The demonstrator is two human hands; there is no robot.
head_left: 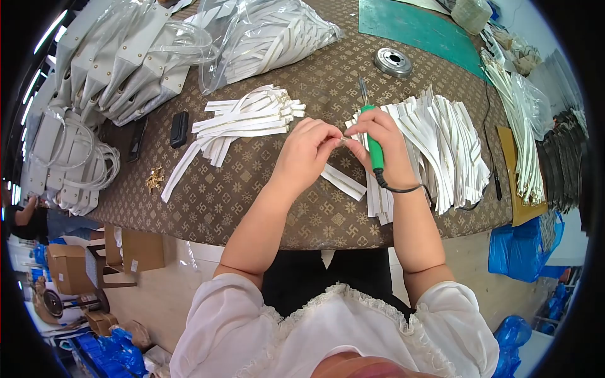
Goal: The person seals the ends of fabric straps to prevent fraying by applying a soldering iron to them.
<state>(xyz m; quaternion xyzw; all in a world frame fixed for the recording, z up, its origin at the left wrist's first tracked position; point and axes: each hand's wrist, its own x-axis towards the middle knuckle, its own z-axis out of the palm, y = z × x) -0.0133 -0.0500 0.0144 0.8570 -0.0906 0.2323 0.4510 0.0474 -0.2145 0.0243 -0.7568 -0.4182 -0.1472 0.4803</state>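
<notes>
My left hand (307, 150) is closed, thumb and fingers pinched at the end of a white zipper strip (344, 183) that slants down to the right beneath it. My right hand (386, 143) holds a green-handled tool (375, 148) with its metal tip pointing up and away, and a black cord leaves its lower end. The fingertips of both hands meet at a tiny piece, too small to make out. Right of my right hand lies a large fanned pile of white zipper strips (450, 148). A smaller pile (249, 120) lies to the left.
A round metal piece (393, 62), a green mat (422, 34) and a plastic bag of strips (271, 41) are at the back. Left are white bags (120, 69), a black case (179, 129) and small gold parts (154, 179). A person (31, 217) is at far left.
</notes>
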